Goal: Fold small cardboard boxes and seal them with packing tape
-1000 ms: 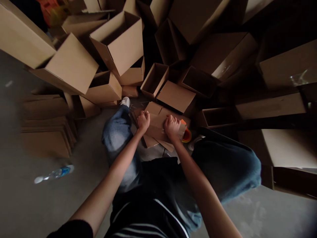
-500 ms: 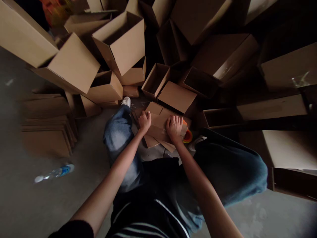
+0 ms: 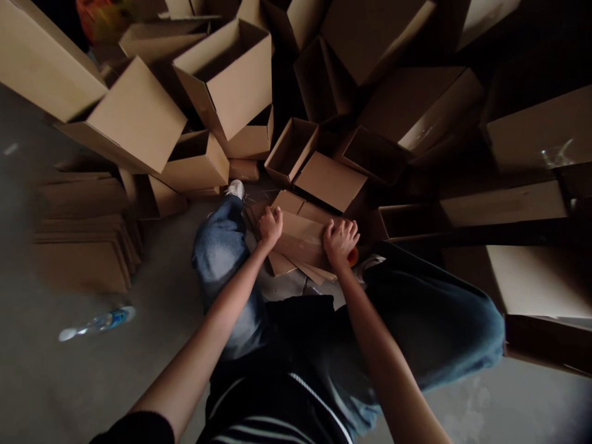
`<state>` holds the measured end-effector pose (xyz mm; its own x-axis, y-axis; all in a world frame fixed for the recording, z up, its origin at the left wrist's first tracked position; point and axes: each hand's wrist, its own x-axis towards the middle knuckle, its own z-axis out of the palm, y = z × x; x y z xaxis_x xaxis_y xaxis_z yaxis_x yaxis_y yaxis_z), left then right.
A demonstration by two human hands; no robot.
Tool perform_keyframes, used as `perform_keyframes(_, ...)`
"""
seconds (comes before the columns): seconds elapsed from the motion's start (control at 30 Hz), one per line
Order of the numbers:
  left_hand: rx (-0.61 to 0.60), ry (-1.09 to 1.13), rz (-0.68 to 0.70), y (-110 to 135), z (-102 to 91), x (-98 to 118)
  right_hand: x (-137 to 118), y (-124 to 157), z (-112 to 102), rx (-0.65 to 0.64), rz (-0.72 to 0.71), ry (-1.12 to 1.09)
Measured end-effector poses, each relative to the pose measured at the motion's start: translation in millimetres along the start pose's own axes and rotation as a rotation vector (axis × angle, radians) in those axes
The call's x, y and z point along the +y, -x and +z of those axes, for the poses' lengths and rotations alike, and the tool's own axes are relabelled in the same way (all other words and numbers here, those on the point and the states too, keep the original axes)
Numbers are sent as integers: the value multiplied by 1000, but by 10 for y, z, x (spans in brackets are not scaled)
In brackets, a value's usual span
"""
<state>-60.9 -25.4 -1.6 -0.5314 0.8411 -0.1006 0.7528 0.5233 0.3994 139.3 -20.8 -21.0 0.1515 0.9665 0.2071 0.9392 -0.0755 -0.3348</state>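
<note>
Between my legs lies a folded cardboard box (image 3: 300, 239), with loose flaps (image 3: 282, 263) poking out below it. At its left end my left hand (image 3: 271, 226) is closed, thumb up, gripping the edge. My right hand (image 3: 341, 242) rests on the right end, palm down, its fingers apart and slightly bent over the cardboard. A strip that looks like shiny tape runs across the box's surface between the hands. Just behind the right hand, an orange tape roll (image 3: 353, 256) shows only in part; the hand hides the rest.
Open cardboard boxes (image 3: 238, 80) pile up ahead and to the right. A small open box (image 3: 292, 148) stands just beyond my hands. On the left are stacked flat cardboard sheets (image 3: 81, 265) and a plastic bottle (image 3: 99, 322) lying on the grey floor (image 3: 152, 345).
My right hand has slid right along the cardboard to its right end, and now covers more of the orange tape roll. My left hand has stayed at the left end.
</note>
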Motion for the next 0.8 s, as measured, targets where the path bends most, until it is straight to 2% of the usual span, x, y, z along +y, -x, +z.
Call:
perform_keyframes(0.1, -13, -2, -17, 13, -10, 20, 16, -19, 8, -55, -37, -3)
perform_keyframes(0.3, -47, 45, -42, -49, -44, 11, 23, -73, 21, -75, -45, 12)
perform_keyframes(0.43, -216, 203, -86, -207, -57, -125, 25, -121, 29, -105, -10, -1)
perform_keyframes(0.6, -405, 541, -120, -356, 35, -282, 18, -152, 28, -131, -10, -16)
perform_keyframes(0.67, -418, 598, -100, -380, 81, -303, 23, -152, 31, -127, -12, -23)
perform_keyframes(0.8, -385, 559, -101, -399, 141, -313, 56, -146, 60, -114, -10, -62)
